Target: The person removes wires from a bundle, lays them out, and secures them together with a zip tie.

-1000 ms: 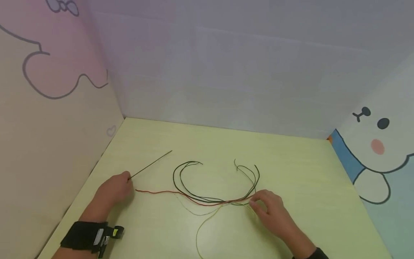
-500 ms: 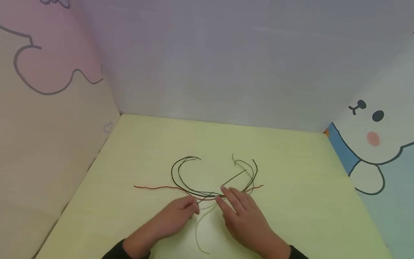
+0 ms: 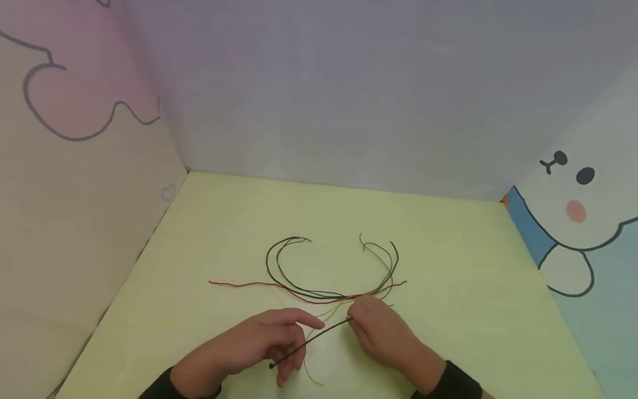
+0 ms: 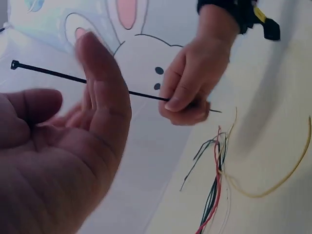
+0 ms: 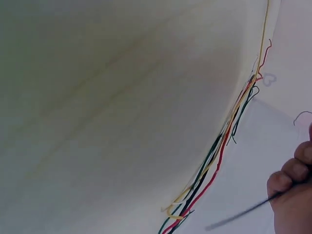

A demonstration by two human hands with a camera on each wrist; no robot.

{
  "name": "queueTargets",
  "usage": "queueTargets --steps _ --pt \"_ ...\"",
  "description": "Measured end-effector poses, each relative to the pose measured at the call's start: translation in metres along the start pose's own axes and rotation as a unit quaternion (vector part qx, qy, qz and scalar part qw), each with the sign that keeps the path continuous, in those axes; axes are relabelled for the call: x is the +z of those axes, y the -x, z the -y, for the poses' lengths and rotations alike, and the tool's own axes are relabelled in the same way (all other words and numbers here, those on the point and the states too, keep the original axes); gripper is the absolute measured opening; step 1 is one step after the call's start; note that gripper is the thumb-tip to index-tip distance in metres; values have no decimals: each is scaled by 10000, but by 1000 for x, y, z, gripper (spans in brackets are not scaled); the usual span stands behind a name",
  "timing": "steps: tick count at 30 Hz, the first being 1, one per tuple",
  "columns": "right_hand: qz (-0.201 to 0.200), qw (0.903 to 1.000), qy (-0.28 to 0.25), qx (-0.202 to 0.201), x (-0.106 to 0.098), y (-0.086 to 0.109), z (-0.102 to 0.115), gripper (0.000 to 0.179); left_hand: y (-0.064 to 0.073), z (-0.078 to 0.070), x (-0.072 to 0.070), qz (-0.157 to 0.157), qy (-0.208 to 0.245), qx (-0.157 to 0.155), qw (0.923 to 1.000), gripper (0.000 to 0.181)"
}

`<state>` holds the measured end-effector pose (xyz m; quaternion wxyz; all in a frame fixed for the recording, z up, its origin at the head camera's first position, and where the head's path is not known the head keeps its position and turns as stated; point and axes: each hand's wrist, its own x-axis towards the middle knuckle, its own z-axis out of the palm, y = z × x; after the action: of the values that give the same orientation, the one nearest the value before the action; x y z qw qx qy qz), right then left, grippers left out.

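Observation:
My right hand grips a black cable tie near one end, its fingers curled round it. The tie slants down and left, and its small square head sticks out past my left hand. That hand has its index finger stretched out and thumb apart, with the tie crossing its fingers without a pinch. Just beyond the hands lies a loose bundle of wires: a red wire, dark green and black wires bent into curves, and a yellow wire trailing toward the near side.
The pale yellow table is bounded by a plain grey back wall. Side walls carry cartoon drawings, pink on the left and a white animal face on the right.
My left hand brought the cable tie from the table's left side to the middle. My right hand moved left from the wires' right side and now holds the tie; the left fingers have loosened.

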<state>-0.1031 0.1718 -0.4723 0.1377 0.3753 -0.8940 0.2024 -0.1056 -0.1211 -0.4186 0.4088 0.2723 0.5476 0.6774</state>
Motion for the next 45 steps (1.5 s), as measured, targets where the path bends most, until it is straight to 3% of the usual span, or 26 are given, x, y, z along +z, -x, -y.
queueTargets --steps 1,3,5,6,9,10,12,14,18,23,28,31,34,36,37,38,40,41,45 --pt "76 9998 -160 -30 0 0 0 22 3 0 -3 310 132 351 9988 41" --pt "241 9991 -297 -170 1 -1 -1 13 7 0 -3 661 -138 1078 9919 41" --pt "405 9985 -139 -327 3 -2 1 8 7 0 2 558 -1065 1761 9770 37" --pt "513 9978 50 -410 4 -3 2 3 6 0 6 348 -1667 1994 9650 34" --pt "884 9920 683 -594 6 -5 8 14 3 -2 15 -347 -3217 2424 9146 29" --pt "1021 9895 820 -613 7 -5 11 20 2 -2 17 -486 -3497 2525 9009 28" --pt "1347 9850 914 -580 6 -5 16 27 1 -4 19 -611 -3774 2724 8830 29" --pt "1637 9822 808 -439 4 -5 21 32 0 -5 20 -619 -3898 2862 8731 27" --pt "1997 9781 585 6 3 -4 24 37 -5 -3 21 -449 -4047 3064 8604 24" --pt "2083 9763 498 314 5 -1 22 40 -14 3 20 -473 -4418 3225 8358 24" --pt "2024 9772 393 499 6 0 15 42 -22 12 21 -615 -4638 3117 8270 22" --pt "1540 9857 347 590 4 0 3 41 -26 17 21 -716 -4764 3055 8213 24" --pt "884 9888 464 1108 0 -2 -18 39 -30 20 22 -772 -4857 2985 8179 26" --pt "661 9820 539 1682 -3 -1 -34 36 -32 20 24 -780 -4813 2900 8235 26" --pt "666 9765 589 1965 -4 0 -41 33 -33 20 25 -774 -4863 2886 8211 26" --pt "727 9712 612 2184 -5 0 -47 30 -33 20 26 -773 -4849 2839 8236 25" --pt "912 9644 641 2396 -6 3 -58 27 -35 21 28 -777 -4900 2783 8224 24" --pt "1001 9637 588 2403 -6 4 -61 27 -36 21 29 -777 -4870 2717 8264 24" --pt "1065 9714 348 2091 -3 4 -69 20 -40 25 30 -792 -5049 2575 8201 23"
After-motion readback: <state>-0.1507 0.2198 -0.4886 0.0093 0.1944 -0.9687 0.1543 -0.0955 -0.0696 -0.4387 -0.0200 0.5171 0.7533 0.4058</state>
